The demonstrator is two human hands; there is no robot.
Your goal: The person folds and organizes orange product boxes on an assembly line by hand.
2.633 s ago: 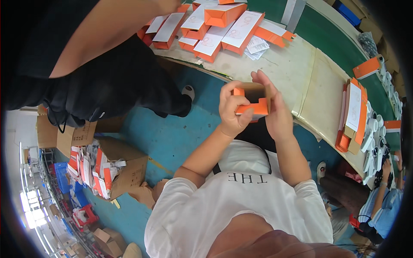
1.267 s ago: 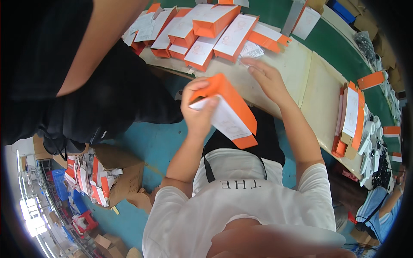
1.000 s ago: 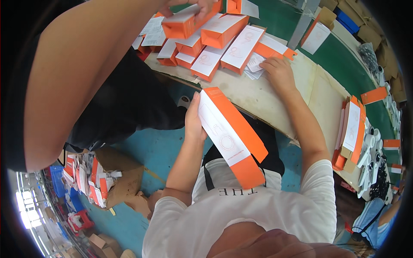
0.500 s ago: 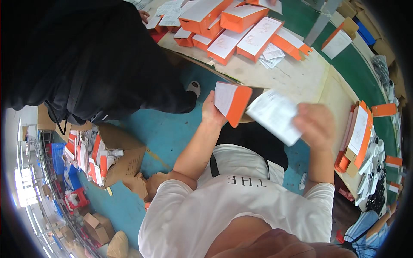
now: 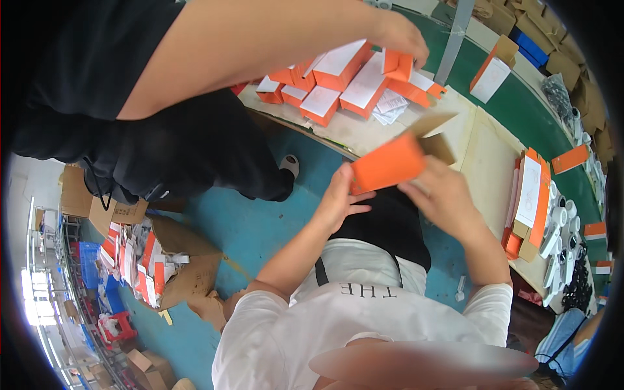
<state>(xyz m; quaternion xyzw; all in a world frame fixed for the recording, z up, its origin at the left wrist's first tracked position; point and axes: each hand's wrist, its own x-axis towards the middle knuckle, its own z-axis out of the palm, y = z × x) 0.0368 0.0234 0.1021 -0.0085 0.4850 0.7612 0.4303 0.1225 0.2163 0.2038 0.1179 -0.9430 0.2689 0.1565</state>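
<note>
Both hands gripped one orange carton [image 5: 389,164] — left hand [image 5: 339,198] at seven o'clock, right hand [image 5: 442,195] seemingly at its open brown flaps — above the bench [image 5: 481,156].

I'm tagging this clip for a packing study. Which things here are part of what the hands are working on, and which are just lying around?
In hand:
- orange carton, held between left hand and right hand
- its open brown flaps

Lying about:
- pile of orange-and-white boxes on the workbench, where a co-worker's hand reaches
- folded paper leaflets
- cardboard box of cartons on the floor
</note>
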